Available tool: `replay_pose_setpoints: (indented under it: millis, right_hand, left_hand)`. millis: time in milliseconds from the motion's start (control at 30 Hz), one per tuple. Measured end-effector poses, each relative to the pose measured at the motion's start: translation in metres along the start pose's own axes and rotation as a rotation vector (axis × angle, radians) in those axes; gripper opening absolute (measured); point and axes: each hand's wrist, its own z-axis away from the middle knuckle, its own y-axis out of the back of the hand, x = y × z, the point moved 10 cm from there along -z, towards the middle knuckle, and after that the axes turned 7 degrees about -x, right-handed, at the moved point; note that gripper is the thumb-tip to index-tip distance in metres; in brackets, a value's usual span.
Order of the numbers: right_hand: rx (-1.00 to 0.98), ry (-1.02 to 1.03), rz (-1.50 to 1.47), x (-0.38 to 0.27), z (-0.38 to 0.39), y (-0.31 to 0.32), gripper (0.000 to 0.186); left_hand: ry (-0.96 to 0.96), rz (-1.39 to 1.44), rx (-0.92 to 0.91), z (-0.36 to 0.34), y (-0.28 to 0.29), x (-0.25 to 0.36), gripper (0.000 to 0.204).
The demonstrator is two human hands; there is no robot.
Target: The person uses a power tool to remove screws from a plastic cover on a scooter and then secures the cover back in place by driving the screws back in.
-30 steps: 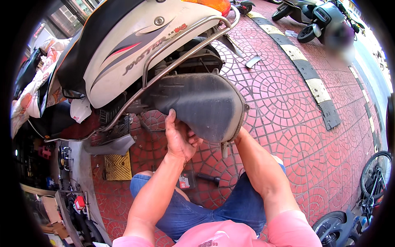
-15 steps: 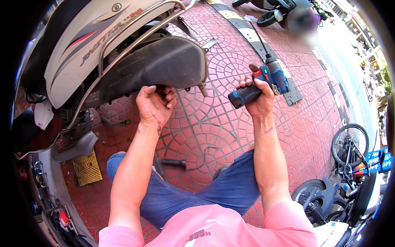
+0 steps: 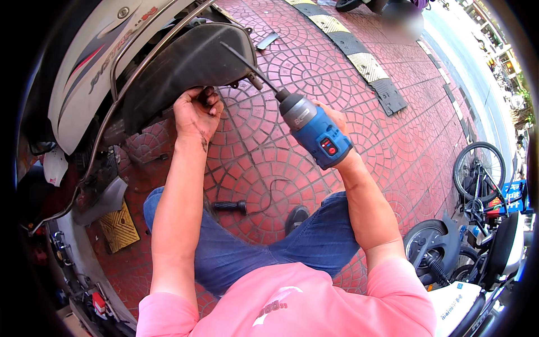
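Observation:
My left hand (image 3: 199, 112) is curled under the lower edge of a dark plastic housing (image 3: 182, 59) on the side of a white scooter (image 3: 90, 50), its fingers partly hidden. My right hand (image 3: 338, 119) is wrapped round a blue cordless driver (image 3: 317, 137) with a long black bit (image 3: 252, 67). The bit points up and left and overlaps the housing from this view; I cannot tell whether it touches it. A bent silver tube rail (image 3: 132, 73) runs above the housing along the scooter's body.
A dark cylindrical tool with a cord (image 3: 227, 205) lies on red pavers. A yellow pad (image 3: 118, 227) and grey panel (image 3: 101, 199) are at left, a small grey piece (image 3: 268, 39) and striped bump strip (image 3: 365, 67) beyond. A bicycle (image 3: 478, 171) and parked scooters (image 3: 494, 258) stand right.
A second ago my right hand was at the housing; half a second ago it held the driver upright at right. It has now swung the bit leftward to the housing. My left hand stays underneath.

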Motion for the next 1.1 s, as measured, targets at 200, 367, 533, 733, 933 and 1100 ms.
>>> replay_pose_setpoints:
  millis: [200,367,533,733,933,1100]
  right_hand:
    - [0.079,-0.061,0.006,0.000,0.003,0.001,0.053]
    - [0.314,-0.068,0.299,0.017,0.012,0.028,0.036]
    - [0.348,-0.239,0.246,0.031,0.013,0.036,0.032]
    - [0.360,-0.186,0.377,0.026,0.008,0.034,0.043]
    - [0.369,-0.118,0.448,0.028,-0.009,0.024,0.044]
    - [0.347,-0.121,0.431,0.016,-0.018,0.017,0.042]
  left_hand:
    - [0.040,-0.081,0.034,-0.009,0.011,-0.003,0.009]
    - [0.054,-0.141,0.112,-0.042,0.046,-0.009,0.011]
    - [0.022,-0.280,0.274,-0.056,0.086,-0.004,0.014]
    - [0.285,-0.525,-0.011,-0.008,-0.009,-0.066,0.014]
    - [0.326,-0.779,-0.588,0.072,-0.133,-0.113,0.025]
    - [0.309,-0.884,-0.556,0.067,-0.123,-0.107,0.026]
